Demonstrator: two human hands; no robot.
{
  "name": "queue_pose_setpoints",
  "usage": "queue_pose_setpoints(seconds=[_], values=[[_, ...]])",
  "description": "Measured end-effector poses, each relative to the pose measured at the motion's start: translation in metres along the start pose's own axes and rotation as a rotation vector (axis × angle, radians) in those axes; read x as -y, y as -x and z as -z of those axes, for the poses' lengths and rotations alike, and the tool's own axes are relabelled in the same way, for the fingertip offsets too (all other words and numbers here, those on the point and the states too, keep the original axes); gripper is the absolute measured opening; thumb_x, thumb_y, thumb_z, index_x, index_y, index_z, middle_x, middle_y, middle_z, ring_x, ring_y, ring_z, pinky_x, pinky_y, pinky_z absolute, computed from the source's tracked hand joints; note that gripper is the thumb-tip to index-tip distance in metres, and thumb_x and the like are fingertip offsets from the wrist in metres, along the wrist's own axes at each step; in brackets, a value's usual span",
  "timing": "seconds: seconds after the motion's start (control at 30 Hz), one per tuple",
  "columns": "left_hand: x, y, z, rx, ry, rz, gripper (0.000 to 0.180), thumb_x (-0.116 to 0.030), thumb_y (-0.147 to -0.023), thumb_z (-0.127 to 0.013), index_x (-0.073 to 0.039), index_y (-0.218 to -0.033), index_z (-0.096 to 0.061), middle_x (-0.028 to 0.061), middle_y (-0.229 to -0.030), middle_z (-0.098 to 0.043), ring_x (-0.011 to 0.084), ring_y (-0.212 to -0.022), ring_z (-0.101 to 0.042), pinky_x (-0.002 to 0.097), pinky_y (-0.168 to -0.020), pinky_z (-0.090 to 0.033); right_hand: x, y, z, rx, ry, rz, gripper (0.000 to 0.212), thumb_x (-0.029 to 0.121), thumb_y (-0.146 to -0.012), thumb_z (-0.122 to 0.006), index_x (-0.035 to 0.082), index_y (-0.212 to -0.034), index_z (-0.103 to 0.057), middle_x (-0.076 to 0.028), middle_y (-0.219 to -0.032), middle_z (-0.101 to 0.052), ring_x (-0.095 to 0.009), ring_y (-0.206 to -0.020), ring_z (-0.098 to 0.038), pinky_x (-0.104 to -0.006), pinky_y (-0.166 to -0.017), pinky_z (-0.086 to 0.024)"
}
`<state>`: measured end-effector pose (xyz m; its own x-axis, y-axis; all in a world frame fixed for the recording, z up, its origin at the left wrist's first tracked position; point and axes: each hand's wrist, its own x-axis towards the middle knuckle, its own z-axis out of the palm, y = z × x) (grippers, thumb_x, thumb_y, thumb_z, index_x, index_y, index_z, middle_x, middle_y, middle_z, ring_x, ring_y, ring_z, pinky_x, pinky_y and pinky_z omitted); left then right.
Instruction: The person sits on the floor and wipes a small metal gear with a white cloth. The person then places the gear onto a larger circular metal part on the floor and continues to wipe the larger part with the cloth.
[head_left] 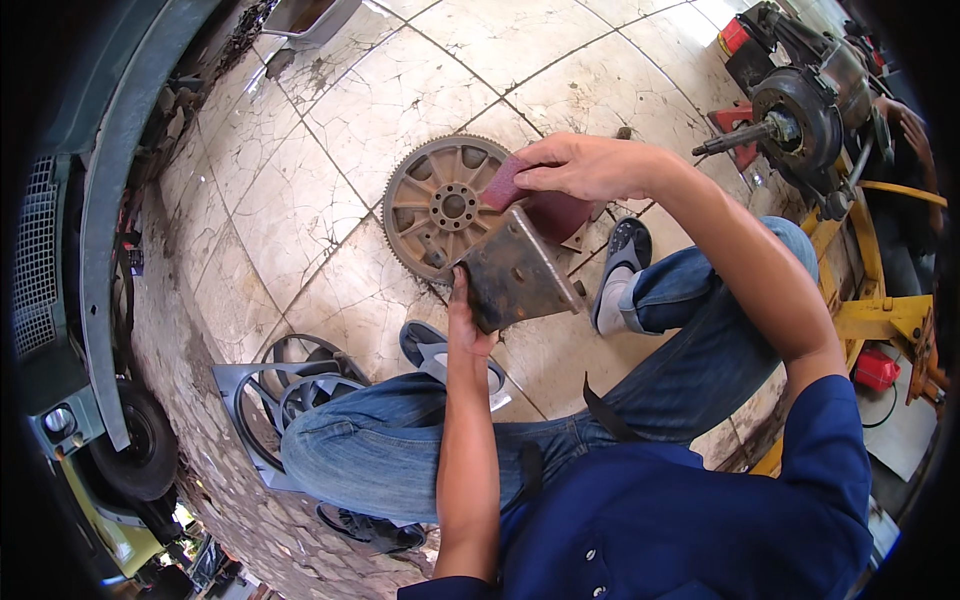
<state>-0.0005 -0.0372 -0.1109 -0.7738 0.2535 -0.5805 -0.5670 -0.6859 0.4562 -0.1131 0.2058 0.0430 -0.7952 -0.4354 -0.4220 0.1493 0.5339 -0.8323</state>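
The right hand's (590, 167) thumb and fingers are clamped on a sheet (503, 187), maroon and grainy, one end of which is folded out past the fingertips toward the left. The rest of the sheet drops below the palm, behind the upper edge of the bracket. The left hand (470, 328) grips the bracket (513, 278) from below at its near left corner, one digit up along the left edge; the other fingers seem to lie underneath, though the metal hides them. The bracket is a dark, stained plate with a few holes and a raised flange along its right side. It is held up off the floor, tilted, in front of the person's knees, just below the sheet.

Past the bracket lies the flywheel (420, 190), flat on the floor (340, 180), rusty brown with a toothed rim and a ring of holes round its centre; the bracket and sheet overlap its right side in this view. The floor is of pale, cracked tiles. The shoes (630, 245) are planted either side of the bracket, below jeans (690, 360) and a blue shirt (690, 520).

Farther out, a fan (305, 395) lies beside the left knee. A vehicle's bumper (98, 230) and tyre (150, 455) stand at far left, and a hub (795, 115) and yellow frame (880, 318) at right.
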Motion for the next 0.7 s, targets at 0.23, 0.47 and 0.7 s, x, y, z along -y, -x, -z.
queue_pose_setpoints(seconds=[0.23,0.47,0.7], values=[[0.008,0.01,-0.01,-0.019,0.065,0.09,0.05,-0.045,-0.091,-0.069,-0.012,-0.127,-0.057,0.0057,-0.105,-0.068,0.022,-0.089,-0.068,0.0402,-0.075,-0.058,0.012,-0.001,0.011,0.126,-0.116,0.217,0.031,0.02,-0.099,-0.057,0.004,-0.125,-0.064,-0.009,-0.11,-0.069,-0.019,-0.097,-0.061,-0.0323,-0.089,-0.049],[0.029,0.003,0.021,0.358,0.159,0.2,0.056,-0.058,-0.091,-0.063,-0.014,-0.125,-0.06,0.0044,-0.11,-0.068,0.0184,-0.094,-0.067,0.036,-0.078,-0.058,-0.007,-0.011,-0.038,-0.127,0.47,0.514,0.033,0.009,-0.095,-0.056,0.012,-0.127,-0.066,-0.014,-0.121,-0.069,-0.029,-0.111,-0.066,-0.0393,-0.1,-0.05],[0.045,0.016,-0.017,0.037,0.062,0.169,0.066,-0.071,-0.088,-0.055,-0.012,-0.116,-0.061,0.008,-0.097,-0.072,0.0222,-0.074,-0.071,0.0397,-0.066,-0.058,-0.028,-0.019,-0.051,-0.149,0.762,0.756,0.039,0.015,-0.097,-0.046,0.019,-0.132,-0.062,-0.011,-0.131,-0.064,-0.028,-0.126,-0.057,-0.0447,-0.109,-0.043]])
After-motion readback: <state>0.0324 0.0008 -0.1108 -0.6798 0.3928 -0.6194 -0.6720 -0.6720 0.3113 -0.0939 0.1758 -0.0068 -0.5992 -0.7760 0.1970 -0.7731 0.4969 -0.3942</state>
